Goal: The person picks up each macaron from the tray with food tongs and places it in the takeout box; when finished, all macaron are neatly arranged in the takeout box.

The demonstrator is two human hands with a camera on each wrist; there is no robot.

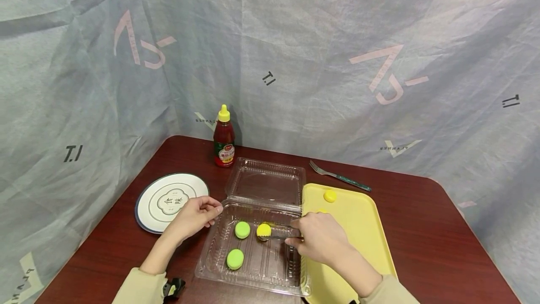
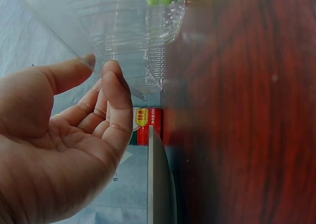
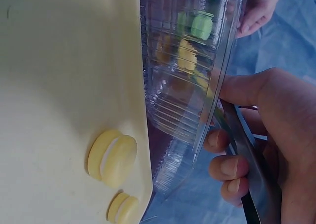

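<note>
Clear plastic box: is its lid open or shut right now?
Open. The clear plastic box has its hinged lid folded back flat on the table, leaving two green macarons and a yellow one uncovered.

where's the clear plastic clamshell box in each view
Head: clear plastic clamshell box at bottom centre, lid open, between both hands.
Left wrist: top centre, its ribbed edge just past the left hand's fingertips.
Right wrist: centre, running top to bottom beside the yellow tray.
Shared landmark: the green macarons inside the box, seen in all three views.
</note>
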